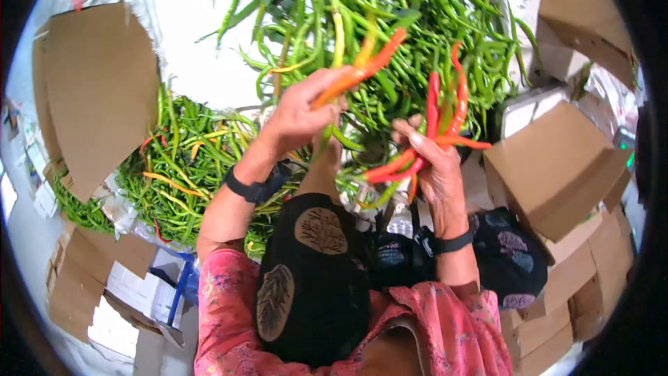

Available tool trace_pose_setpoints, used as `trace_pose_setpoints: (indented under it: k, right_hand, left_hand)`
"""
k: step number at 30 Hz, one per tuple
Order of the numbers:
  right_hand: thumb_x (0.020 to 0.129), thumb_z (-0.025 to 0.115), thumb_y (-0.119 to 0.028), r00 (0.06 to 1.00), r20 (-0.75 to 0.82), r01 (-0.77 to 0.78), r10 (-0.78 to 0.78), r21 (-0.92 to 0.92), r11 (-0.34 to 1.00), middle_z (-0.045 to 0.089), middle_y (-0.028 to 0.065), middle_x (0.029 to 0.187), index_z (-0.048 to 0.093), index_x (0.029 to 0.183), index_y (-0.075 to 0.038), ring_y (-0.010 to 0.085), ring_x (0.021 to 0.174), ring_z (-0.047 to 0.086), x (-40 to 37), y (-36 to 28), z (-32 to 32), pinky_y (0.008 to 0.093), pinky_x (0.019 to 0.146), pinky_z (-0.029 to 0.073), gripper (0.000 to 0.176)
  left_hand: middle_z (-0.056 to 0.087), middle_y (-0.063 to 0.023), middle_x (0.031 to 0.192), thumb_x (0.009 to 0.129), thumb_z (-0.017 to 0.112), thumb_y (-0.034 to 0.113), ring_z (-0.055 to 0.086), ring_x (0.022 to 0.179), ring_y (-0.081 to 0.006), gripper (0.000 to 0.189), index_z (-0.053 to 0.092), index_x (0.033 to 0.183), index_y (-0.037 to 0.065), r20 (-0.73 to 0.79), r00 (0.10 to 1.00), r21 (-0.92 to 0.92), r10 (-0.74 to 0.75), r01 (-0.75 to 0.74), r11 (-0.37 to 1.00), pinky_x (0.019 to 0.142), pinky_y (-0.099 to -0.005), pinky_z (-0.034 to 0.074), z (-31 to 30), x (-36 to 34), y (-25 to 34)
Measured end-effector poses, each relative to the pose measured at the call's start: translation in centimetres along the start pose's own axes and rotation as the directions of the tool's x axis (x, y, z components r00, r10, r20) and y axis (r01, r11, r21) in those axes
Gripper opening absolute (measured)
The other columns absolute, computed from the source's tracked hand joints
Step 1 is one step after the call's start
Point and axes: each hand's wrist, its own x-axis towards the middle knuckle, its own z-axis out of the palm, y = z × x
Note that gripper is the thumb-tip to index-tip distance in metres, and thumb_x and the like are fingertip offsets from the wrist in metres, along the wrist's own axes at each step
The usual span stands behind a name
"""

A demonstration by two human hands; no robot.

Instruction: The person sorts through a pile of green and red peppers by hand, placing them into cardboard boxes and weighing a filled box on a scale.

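My left hand [306,108] is closed on an orange-red chili pepper [379,59] that points up and to the right; a yellowish one shows beside it. To the right, my right hand [440,170] grips a bunch of several red and orange chili peppers [459,101], their ends sticking out above and below the fingers. A few greenish chilies hang at the bunch's lower left. Just beyond both hands spreads a heap of green chili peppers [410,0]. Dark bands are on both wrists.
A second heap of chilies [174,191], mostly green with some orange and red, lies at the left. White sheeting [198,42] borders the far heap. Cardboard boxes stand at the left [101,97], right [557,160] and upper right [581,7]. My knee [313,278] is below my hands.
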Motion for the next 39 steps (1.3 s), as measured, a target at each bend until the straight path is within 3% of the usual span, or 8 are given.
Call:
trace_pose_setpoints:
  k: [1, 5, 10, 17, 21, 27, 32, 39]
  right_hand:
    - [0.084, 0.068, -0.005, 0.999, 0.028, 0.021, -0.022, 0.029, 0.999, 0.065, 0.0128, 0.105, 0.053, 0.119, 0.002, 0.0213, 0.096, 0.064, 0.2, 0.1, 0.1, 0.0330, 0.090, 0.051, 0.038]
    - [0.084, 0.069, -0.002, 0.996, -0.075, 0.063, -0.052, 0.152, 0.986, 0.062, 0.0073, 0.108, 0.054, 0.122, 0.000, 0.0188, 0.099, 0.063, 1.3, 0.9, -1.1, 0.0351, 0.091, 0.051, 0.041]
    - [0.081, 0.070, 0.002, 0.995, -0.031, 0.097, -0.094, 0.113, 0.989, 0.059, 0.0105, 0.113, 0.042, 0.133, 0.000, 0.0209, 0.097, 0.063, 1.0, -0.2, -0.6, 0.0349, 0.089, 0.054, 0.059]
    - [0.079, 0.073, 0.001, 0.990, -0.086, 0.108, -0.109, -0.011, 0.994, 0.062, 0.0068, 0.101, 0.054, 0.116, 0.001, 0.0179, 0.089, 0.063, 0.9, 0.5, -0.7, 0.0327, 0.082, 0.053, 0.042]
    - [0.079, 0.072, -0.002, 0.980, -0.129, 0.147, -0.153, -0.051, 0.988, 0.064, 0.0084, 0.095, 0.056, 0.113, 0.001, 0.0190, 0.083, 0.064, 0.6, -0.9, -1.7, 0.0318, 0.079, 0.054, 0.038]
    - [0.079, 0.070, 0.001, 0.987, -0.088, 0.135, -0.133, 0.025, 0.990, 0.062, 0.0101, 0.095, 0.052, 0.117, 0.002, 0.0203, 0.083, 0.064, 0.7, -1.3, -2.3, 0.0346, 0.081, 0.055, 0.042]
    - [0.078, 0.070, 0.001, 0.998, -0.016, 0.063, -0.062, 0.025, 0.998, 0.062, 0.0117, 0.095, 0.050, 0.121, 0.004, 0.0216, 0.084, 0.064, 0.3, -0.3, -1.3, 0.0366, 0.083, 0.055, 0.047]
    - [0.080, 0.069, 0.001, 0.997, -0.053, 0.053, -0.051, 0.036, 0.998, 0.063, 0.0135, 0.098, 0.051, 0.120, 0.005, 0.0236, 0.088, 0.065, 0.6, -0.6, -2.0, 0.0378, 0.084, 0.056, 0.044]
  left_hand:
    - [0.061, -0.0135, 0.102, 0.080, 0.059, 0.002, 0.060, 0.084, -0.0266, 0.052, 0.054, 0.131, 0.004, 0.134, 0.903, 0.521, 0.407, -0.414, 0.746, 0.080, -0.0313, 0.050, 1.1, 0.5, -0.5]
    - [0.051, -0.0152, 0.092, 0.077, 0.065, 0.002, 0.056, 0.082, -0.0328, 0.054, 0.053, 0.129, 0.003, 0.254, 0.918, 0.602, 0.303, -0.396, 0.693, 0.073, -0.0396, 0.049, 7.1, 0.0, 0.2]
    - [0.058, -0.0045, 0.107, 0.087, 0.069, 0.031, 0.055, 0.090, -0.0132, 0.061, 0.048, 0.138, 0.006, 0.264, 0.963, -0.056, 0.047, -0.033, 0.998, 0.081, -0.0285, 0.047, 4.6, 0.1, 1.0]
    - [0.063, -0.0137, 0.106, 0.091, 0.062, 0.033, 0.059, 0.092, -0.0208, 0.065, 0.038, 0.144, 0.004, 0.302, 0.950, 0.108, -0.080, 0.049, 0.993, 0.085, -0.0345, 0.048, 3.9, -0.1, 2.3]
    - [0.066, -0.0159, 0.109, 0.090, 0.056, 0.013, 0.064, 0.091, -0.0243, 0.058, 0.038, 0.143, 0.003, -0.403, 0.915, 0.187, 0.024, 0.056, 0.981, 0.082, -0.0363, 0.051, -0.8, -2.6, 5.1]
    - [0.057, -0.0243, 0.124, 0.084, 0.056, 0.001, 0.055, 0.113, -0.0358, 0.047, 0.053, 0.131, 0.000, -0.439, 0.680, 0.854, 0.587, 0.519, 0.037, 0.098, -0.0429, 0.042, -14.0, -14.6, 0.7]
    - [0.063, -0.0179, 0.110, 0.076, 0.063, 0.000, 0.058, 0.105, -0.0343, 0.038, 0.062, 0.114, 0.001, -0.397, 0.811, 0.773, 0.431, 0.043, 0.633, 0.094, -0.0410, 0.045, -7.0, -6.4, -1.8]
    - [0.063, -0.0117, 0.090, 0.078, 0.064, 0.006, 0.058, 0.081, -0.0317, 0.030, 0.066, 0.108, 0.007, -0.263, 0.858, 0.927, 0.441, 0.097, 0.362, 0.071, -0.0407, 0.046, -4.9, 1.4, -6.5]
